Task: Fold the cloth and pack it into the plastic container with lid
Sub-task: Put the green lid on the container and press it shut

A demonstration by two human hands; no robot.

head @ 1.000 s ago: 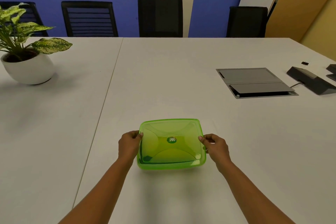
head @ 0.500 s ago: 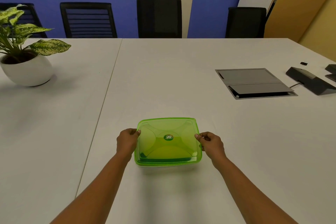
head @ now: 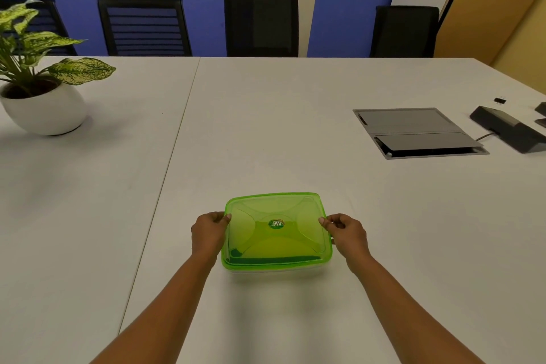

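- Step in hand: closing. The green lid (head: 277,226) is seated on the plastic container (head: 274,270), whose pale wall shows only as a thin strip under the lid's near edge; folding and packing are judged done.
- Grip: the left hand (head: 208,234) is closed on the lid's rim at 9 o'clock, the right hand (head: 348,234) on the rim at 3 o'clock, thumbs on top; both are gripping the lid.
- Contents: a dark green cloth (head: 271,259) is seen through the translucent lid, lying flat inside toward the 6 o'clock side. How many folds it has cannot be told.
- Location: the container rests on the white table (head: 266,133), directly before the person, well apart from the potted plant (head: 41,91) at 10 o'clock.
- Next move, as judged: an even downward press around the rim is called for, until all four edges are latched; whether any corner is unseated cannot be told.
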